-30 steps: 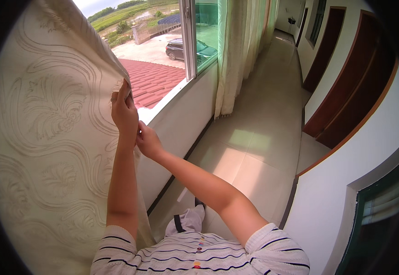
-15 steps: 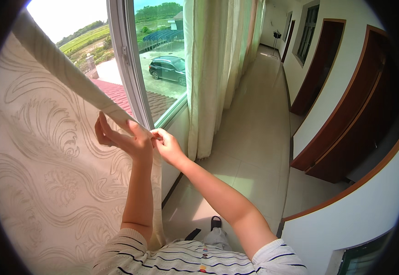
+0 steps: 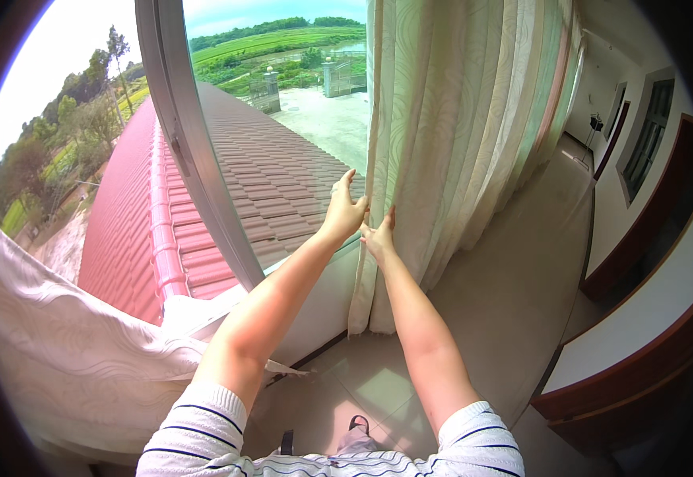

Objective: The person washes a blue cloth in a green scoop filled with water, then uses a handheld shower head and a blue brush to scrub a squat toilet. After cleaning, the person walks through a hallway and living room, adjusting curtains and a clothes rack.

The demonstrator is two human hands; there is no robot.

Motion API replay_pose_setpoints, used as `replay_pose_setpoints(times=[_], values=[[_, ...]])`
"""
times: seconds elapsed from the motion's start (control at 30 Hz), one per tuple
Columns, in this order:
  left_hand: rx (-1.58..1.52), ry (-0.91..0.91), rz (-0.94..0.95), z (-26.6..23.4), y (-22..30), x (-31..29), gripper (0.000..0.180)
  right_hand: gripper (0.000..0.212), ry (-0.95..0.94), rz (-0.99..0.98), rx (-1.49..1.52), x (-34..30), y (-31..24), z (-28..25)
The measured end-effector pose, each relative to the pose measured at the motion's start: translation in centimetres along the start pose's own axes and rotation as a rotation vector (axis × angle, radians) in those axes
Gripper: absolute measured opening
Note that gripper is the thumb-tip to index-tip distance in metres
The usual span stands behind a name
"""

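Note:
A pale patterned curtain (image 3: 450,119) hangs in folds along the right side of the window. At its near edge, my left hand (image 3: 345,211) is raised in front of the glass, fingers stretched upward and thumb apart. Just right of it and lower, my right hand (image 3: 379,237) is against the curtain's edge, with a finger and thumb spread; whether it touches the cloth is hard to tell. A second light curtain (image 3: 76,342) with a wavy pattern hangs loose at the left, away from both hands.
A grey window frame (image 3: 195,151) stands left of my arms, its left side open onto a red tiled roof (image 3: 124,215). Below the window runs a white wall (image 3: 314,322). A tiled corridor floor (image 3: 481,310) stretches right, past brown door frames (image 3: 648,230).
Both hands have left the left curtain's edge and moved right to the other curtain. The left curtain has dropped lower. My view has turned, showing more roof and no car.

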State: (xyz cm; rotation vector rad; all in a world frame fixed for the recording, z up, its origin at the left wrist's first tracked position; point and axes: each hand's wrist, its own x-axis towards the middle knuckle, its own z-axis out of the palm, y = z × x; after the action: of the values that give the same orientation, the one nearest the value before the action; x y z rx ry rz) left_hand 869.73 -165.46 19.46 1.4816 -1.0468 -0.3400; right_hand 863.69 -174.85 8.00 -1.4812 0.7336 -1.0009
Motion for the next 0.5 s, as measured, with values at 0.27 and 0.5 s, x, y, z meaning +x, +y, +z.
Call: replay_pose_setpoints(times=[0.27, 0.5], values=[[0.603, 0.306, 0.183, 0.4, -0.3, 0.1, 0.076, 0.017, 0.005, -0.116, -0.094, -2.6, -0.9, 2.3], [0.743, 0.480, 0.532, -11.5, 2.7, -8.8, 0.077, 0.049, -0.060, -0.377, -0.101, -19.6, -3.5, 10.8]])
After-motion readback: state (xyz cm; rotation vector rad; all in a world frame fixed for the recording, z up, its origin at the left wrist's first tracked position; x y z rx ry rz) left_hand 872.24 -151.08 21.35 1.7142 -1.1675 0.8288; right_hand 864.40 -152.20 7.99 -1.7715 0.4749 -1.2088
